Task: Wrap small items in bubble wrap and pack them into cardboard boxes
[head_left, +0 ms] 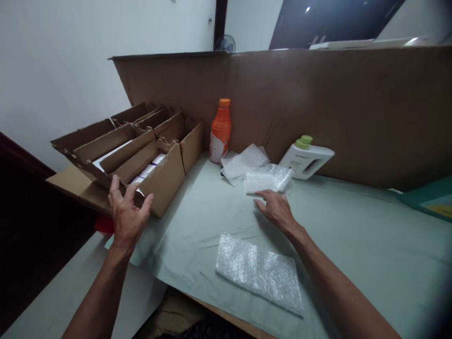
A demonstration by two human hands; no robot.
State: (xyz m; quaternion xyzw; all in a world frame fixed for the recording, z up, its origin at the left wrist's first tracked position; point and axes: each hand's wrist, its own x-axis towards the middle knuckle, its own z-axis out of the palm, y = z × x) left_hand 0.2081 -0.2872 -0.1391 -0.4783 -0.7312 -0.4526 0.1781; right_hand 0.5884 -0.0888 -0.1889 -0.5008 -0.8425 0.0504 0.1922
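Observation:
My left hand (127,207) is at the near edge of a divided cardboard box (164,181), fingers spread and curved over its front corner. Small white boxes with purple marks (148,173) stand in the nearest compartment. My right hand (277,207) reaches over the table, fingertips beside a folded piece of bubble wrap (259,182); whether they touch it I cannot tell. More loose bubble wrap sheets (245,162) lie behind that piece. Closer to me lies a flat bubble wrap bag (259,273), apart from both hands.
An orange bottle (220,132) stands by the cardboard wall (335,103) at the back. A white jug with a green cap (305,157) leans there too. A green container (431,197) is at the right edge. Pale cloth covers the table (363,249). Something red (104,225) sits below the box.

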